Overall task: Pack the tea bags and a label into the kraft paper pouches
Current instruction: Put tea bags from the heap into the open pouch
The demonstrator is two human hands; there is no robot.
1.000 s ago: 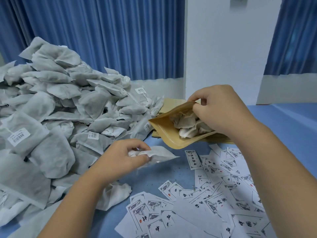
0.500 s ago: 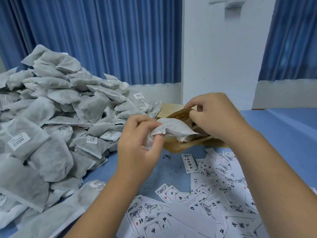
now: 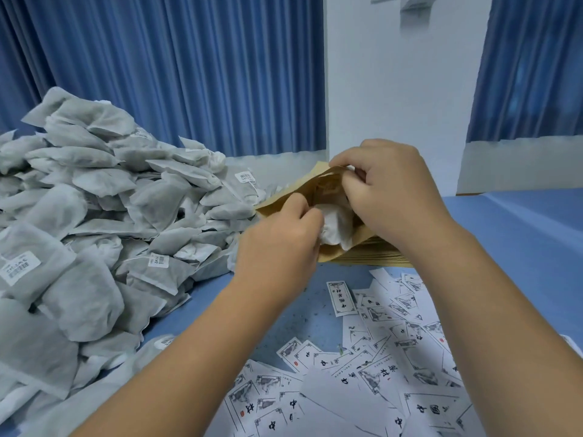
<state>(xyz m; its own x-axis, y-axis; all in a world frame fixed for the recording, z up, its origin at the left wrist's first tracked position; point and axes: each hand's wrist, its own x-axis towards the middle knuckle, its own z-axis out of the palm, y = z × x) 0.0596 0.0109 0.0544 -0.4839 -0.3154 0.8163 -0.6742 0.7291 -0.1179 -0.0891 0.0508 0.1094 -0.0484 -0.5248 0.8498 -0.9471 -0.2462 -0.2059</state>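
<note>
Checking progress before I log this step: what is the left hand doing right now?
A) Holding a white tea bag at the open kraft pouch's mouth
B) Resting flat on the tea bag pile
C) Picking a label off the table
A: the left hand pinches a white tea bag at the mouth of the kraft pouch, which the right hand holds open.

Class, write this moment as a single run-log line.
stage: filling kraft pouch | left hand: grips tea bag in its mouth | right hand: pinches its rim open | labels: loose on table
</note>
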